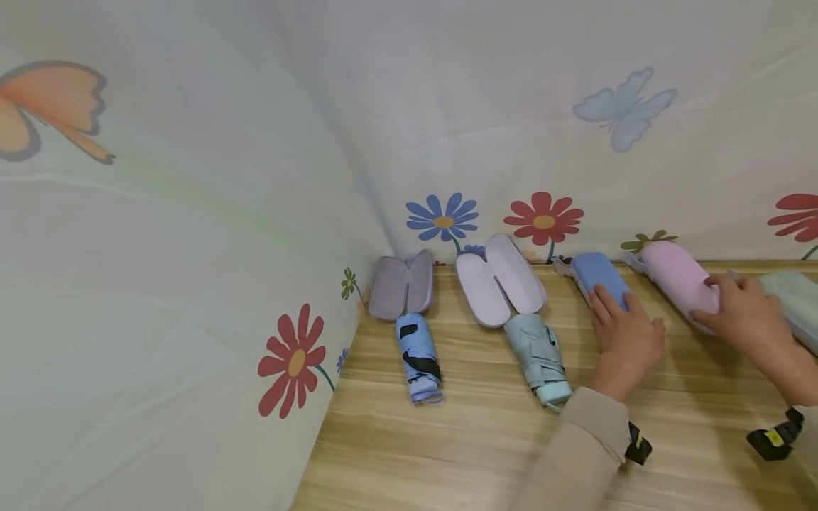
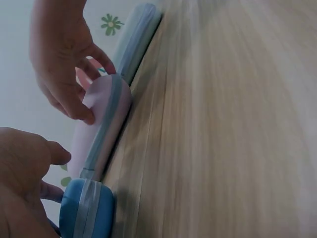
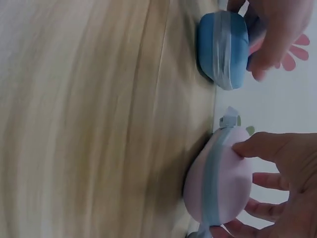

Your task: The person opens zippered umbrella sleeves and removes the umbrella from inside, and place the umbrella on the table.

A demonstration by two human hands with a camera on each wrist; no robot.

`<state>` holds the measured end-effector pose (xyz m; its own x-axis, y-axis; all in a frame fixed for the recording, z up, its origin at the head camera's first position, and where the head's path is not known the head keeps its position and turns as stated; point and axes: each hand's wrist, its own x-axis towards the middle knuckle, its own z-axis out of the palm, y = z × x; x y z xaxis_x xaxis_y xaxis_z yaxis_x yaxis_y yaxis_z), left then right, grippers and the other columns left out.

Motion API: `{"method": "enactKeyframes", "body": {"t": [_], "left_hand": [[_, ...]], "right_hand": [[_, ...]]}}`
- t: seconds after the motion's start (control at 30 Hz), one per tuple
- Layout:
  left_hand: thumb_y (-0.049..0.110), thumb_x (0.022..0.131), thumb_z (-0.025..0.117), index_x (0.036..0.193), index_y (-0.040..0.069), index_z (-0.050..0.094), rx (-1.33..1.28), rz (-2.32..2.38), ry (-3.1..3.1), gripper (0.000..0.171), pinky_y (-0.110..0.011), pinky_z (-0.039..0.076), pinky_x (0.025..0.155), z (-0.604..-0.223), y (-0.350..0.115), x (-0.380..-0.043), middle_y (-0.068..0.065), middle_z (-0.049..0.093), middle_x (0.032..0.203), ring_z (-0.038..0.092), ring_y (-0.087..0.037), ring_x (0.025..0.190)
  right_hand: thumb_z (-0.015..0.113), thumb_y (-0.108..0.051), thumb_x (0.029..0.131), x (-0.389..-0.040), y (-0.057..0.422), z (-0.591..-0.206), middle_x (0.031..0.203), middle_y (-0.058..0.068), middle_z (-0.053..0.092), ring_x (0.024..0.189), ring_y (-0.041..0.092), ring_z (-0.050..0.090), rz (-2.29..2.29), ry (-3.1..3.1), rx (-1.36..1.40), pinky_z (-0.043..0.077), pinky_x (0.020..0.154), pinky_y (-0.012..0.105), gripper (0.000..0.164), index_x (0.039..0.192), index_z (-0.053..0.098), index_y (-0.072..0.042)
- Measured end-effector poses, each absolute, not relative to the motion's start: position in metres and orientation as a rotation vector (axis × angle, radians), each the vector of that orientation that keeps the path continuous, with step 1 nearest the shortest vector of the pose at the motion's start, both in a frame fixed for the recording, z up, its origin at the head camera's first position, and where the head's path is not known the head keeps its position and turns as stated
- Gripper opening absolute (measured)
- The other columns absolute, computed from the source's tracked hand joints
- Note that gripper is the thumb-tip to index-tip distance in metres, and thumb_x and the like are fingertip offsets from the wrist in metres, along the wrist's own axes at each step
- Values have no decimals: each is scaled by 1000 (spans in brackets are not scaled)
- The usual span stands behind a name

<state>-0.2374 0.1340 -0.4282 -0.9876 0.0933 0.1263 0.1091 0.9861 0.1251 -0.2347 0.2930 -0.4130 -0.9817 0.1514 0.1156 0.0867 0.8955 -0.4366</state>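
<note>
My left hand [image 1: 626,344] lies over a blue oblong zipped case [image 1: 601,273], fingers resting on its top and the thumb lifted off its side. To the right, my right hand [image 1: 748,312] spans the near end of a pink zipped case [image 1: 677,277], thumb on one side and fingertips on the other. Both cases are closed and lie flat against the wall; the right wrist view shows a grey-blue zip band around the pink case [image 3: 230,173]. A pale green case [image 1: 795,301] lies beyond the right hand, partly cut off in the head view.
Two opened cases stand further left, a grey one [image 1: 386,287] and a pale lilac one [image 1: 482,280]. Before them lie a folded blue umbrella [image 1: 418,358] and a folded grey-green umbrella [image 1: 537,355]. A flower-printed white wall [image 1: 486,142] borders the wooden table [image 1: 473,447] at back and left.
</note>
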Motion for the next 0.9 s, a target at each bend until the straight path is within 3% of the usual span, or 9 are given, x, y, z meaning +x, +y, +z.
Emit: {"method": "enactKeyframes", "body": {"t": [0.13,0.27,0.33,0.43,0.57,0.67,0.77,0.9], "left_hand": [[58,95,61,141,34,50,-149,-105,-3017,53,-35,31,115,-428,128,-233,-8,27,159,24,-25,148],[48,97,64,123,36,53,-112,-90,-2985,30,-39,36,111,-426,127,-228,-3,35,153,33,-24,142],[45,96,68,121,35,52,-86,-76,-2981,31,-41,36,110,-425,128,-228,-1,37,150,35,-23,139],[51,93,70,129,33,49,-40,-21,-3007,45,-41,33,112,-427,131,-227,-1,34,151,34,-22,140],[68,84,68,157,26,30,-4,133,-3098,93,-39,23,118,-434,134,-224,-4,17,165,19,-21,151],[72,81,66,162,27,19,-40,240,-3139,104,-38,15,121,-434,131,-225,-4,7,168,8,-20,154],[70,90,56,162,31,18,-86,294,-3150,90,-38,10,123,-432,125,-227,2,8,168,6,-18,155],[63,100,45,160,41,16,-126,350,-3169,71,-37,6,124,-433,119,-230,10,5,168,4,-12,155]], "right_hand": [[69,-11,89,-239,294,-415,123,51,28,114,66,30,664,-2895,-203,25,92,74,59,128,35,18],[67,-12,90,-245,291,-413,123,51,30,114,69,31,601,-2898,-200,26,90,75,56,126,37,19],[64,-11,92,-250,284,-410,125,50,32,114,71,30,596,-2892,-147,27,89,77,50,126,40,16],[63,-9,94,-261,269,-407,124,45,42,114,68,36,571,-2831,85,31,87,75,39,124,51,13],[64,-2,93,-284,249,-405,115,40,58,105,56,55,547,-2746,487,44,84,66,31,119,61,15],[62,0,94,-304,240,-402,116,41,59,105,56,57,579,-2797,667,47,87,64,28,118,62,17],[59,1,95,-319,239,-401,116,41,60,112,59,54,557,-2886,752,45,93,66,25,114,65,16],[55,2,96,-331,244,-399,106,36,66,104,56,60,508,-3004,773,49,90,62,22,106,67,17]]}}
